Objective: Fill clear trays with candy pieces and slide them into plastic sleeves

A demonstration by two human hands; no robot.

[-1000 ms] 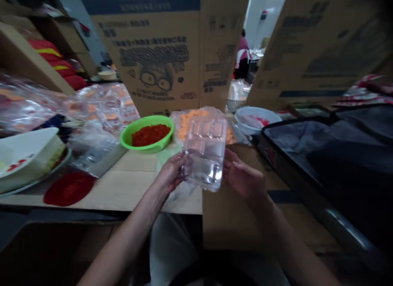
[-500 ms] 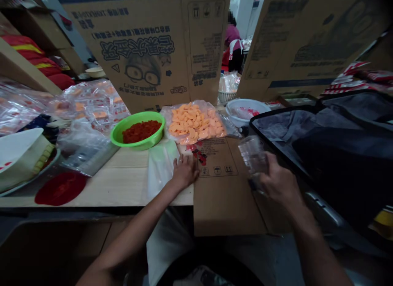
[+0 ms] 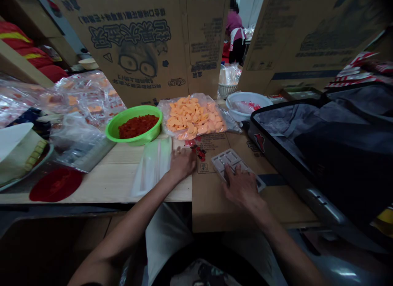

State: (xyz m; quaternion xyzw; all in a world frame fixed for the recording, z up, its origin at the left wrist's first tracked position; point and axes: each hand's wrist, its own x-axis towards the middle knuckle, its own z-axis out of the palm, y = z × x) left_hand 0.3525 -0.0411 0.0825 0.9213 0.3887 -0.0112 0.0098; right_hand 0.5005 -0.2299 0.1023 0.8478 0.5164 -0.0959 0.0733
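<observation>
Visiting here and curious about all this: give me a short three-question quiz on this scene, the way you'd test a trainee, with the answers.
1. True or false: the right hand rests on a pale clear plastic compartment tray, which lies on a flat brown cardboard box.
2. Multiple choice: what fills the round green plastic bowl? A) orange slices B) chopped red food C) white cloth
3. Short answer: which hand is nearer the flat clear plastic bag on the pale wooden tabletop?

Key: 1. True. 2. B. 3. The left hand.
</observation>
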